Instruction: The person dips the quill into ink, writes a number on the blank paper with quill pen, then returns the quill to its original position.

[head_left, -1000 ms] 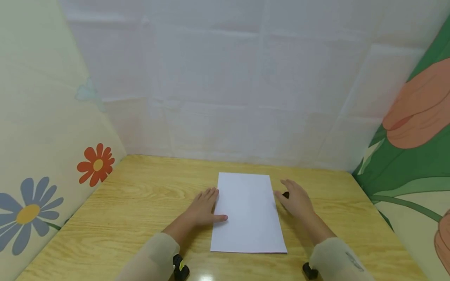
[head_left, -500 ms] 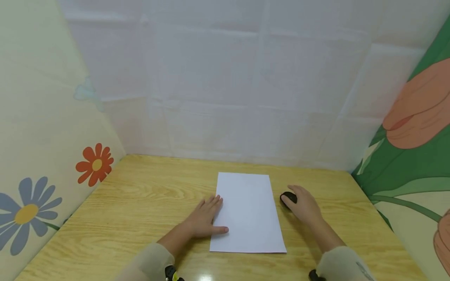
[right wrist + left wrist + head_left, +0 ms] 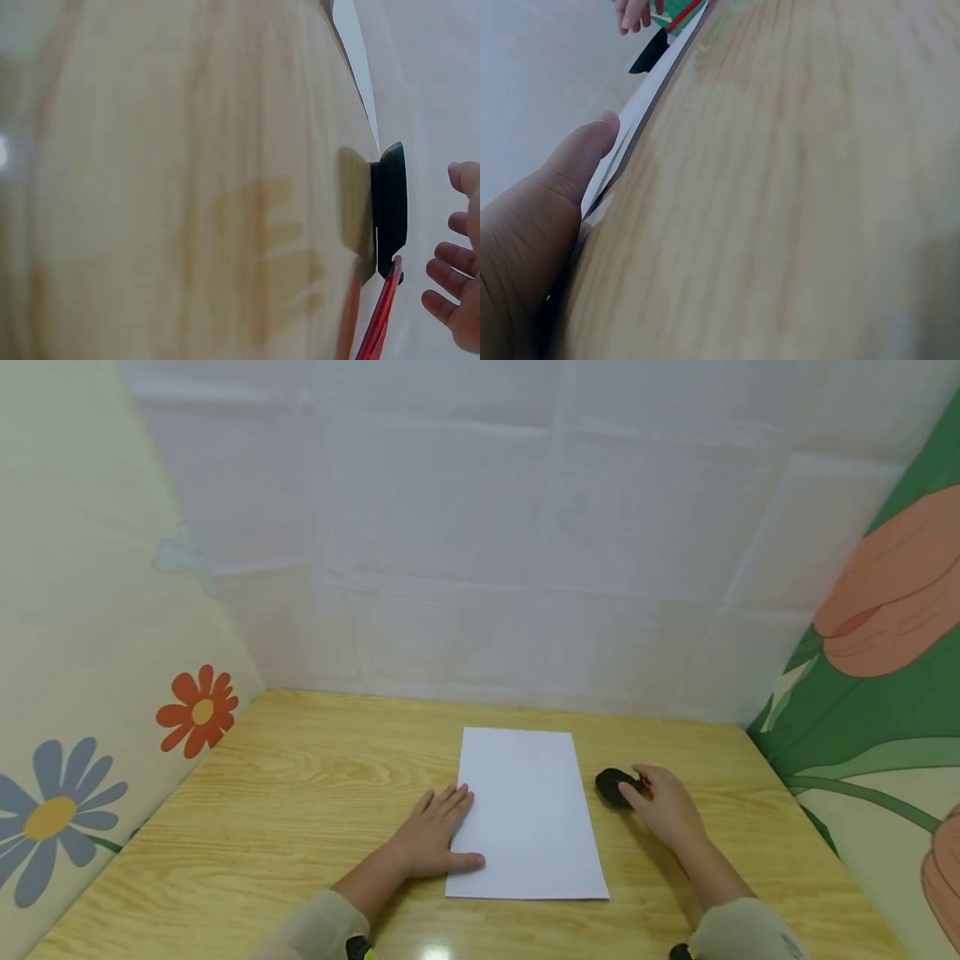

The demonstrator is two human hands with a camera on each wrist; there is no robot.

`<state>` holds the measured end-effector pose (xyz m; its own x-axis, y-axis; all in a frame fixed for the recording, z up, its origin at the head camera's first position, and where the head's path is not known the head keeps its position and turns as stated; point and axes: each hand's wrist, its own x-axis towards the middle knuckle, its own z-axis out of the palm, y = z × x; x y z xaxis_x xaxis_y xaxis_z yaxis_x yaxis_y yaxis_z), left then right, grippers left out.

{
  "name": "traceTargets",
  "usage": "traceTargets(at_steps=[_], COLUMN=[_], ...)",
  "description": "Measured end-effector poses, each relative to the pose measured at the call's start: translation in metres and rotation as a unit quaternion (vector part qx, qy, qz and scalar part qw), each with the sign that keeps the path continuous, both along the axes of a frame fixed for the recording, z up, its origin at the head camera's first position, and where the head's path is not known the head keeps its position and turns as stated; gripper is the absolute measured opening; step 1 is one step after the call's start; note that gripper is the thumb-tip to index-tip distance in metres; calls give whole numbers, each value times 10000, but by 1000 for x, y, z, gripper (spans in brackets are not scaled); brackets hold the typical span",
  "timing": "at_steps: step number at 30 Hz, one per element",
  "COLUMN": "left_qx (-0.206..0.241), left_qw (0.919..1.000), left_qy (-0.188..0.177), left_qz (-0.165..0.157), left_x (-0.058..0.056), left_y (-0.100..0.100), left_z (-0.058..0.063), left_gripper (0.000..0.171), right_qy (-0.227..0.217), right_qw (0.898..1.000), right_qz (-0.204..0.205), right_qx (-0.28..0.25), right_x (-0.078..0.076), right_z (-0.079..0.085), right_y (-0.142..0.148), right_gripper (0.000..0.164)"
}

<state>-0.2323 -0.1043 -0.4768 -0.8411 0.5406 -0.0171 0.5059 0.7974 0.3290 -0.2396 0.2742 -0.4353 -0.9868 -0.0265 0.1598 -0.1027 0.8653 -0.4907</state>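
A white stack of paper lies on the wooden table in the head view. My left hand rests at its left edge, fingers straight, with fingertips and thumb over the paper. The left thumb shows beside the paper's edge in the left wrist view. Right of the paper lies a flat, rounded black thing with thin red loops at one end. My right hand is at its right side, partly covering the red part. In the right wrist view the right fingers are spread loosely, apart from the black thing.
The wooden table reaches back to a white cloth. Flower-printed panels stand on the left and on the right. Dark wrist straps show at both sleeves.
My right hand has moved right and closer to me, uncovering the black thing and its red part. My left hand has slid towards me along the paper's left edge.
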Motion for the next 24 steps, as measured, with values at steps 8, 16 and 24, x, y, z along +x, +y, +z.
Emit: traceTargets(at_steps=[8,16,24], left_qx=[-193,-333,-358], left_qw=[9997,9993,9992], left_qy=[116,180,155], left_qz=[1,26,19], left_x=[-1,0,1], left_y=[0,0,0], left_z=[-3,-3,-3], left_gripper=[104,104,104], right_qy=[-127,-265,-606], right_qw=[9998,9989,9954], right_qz=[-180,-279,-373], right_qx=[-21,-278,-640], right_x=[2,1,-1], right_z=[-5,-12,-22], right_y=[13,27,36], right_gripper=[58,59,60])
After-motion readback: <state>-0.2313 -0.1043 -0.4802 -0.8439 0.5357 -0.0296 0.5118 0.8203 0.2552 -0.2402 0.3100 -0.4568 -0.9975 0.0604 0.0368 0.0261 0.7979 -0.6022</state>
